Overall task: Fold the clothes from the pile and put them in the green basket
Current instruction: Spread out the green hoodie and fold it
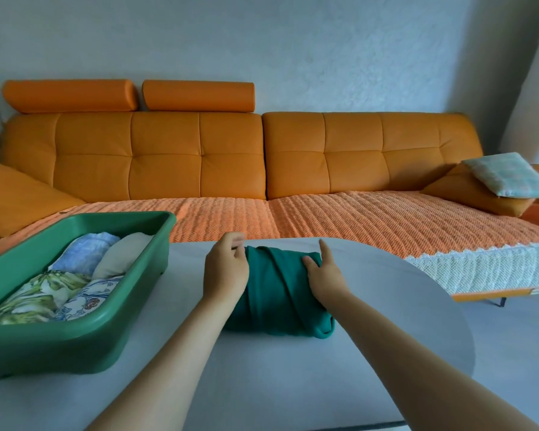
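Teal garment (277, 293), rolled into a fat bundle with one loose fold at its near end. Lay on the pale bench (293, 384) just to the right of the green basket (75, 334), apart from its wall. Was gripped on the side nearer the basket by the left hand (226, 269), fingers curled over the far top corner of the cloth. Was steadied on the side farther from the basket by the right hand (324, 275): thumb laid on the fabric, forefinger straight and pointing away, remaining fingers hidden behind the roll. As for the basket: stood on the same bench, long side running away from the viewer. Held four folded pieces inside: a blue-and-white roll (84, 250) at the far end, a cream roll (122, 253) touching it on the right, a green leaf-print piece (35, 293) at the near left, a blue floral piece (87, 298) beside that against the right wall. Beyond the basket, an orange leather sofa (199, 157) with a woven orange throw (324, 219) over the seat. Far to the basket's right, at the sofa's end, an orange cushion (467, 194) with a pale checked cushion (511, 175) leaning on top of it.
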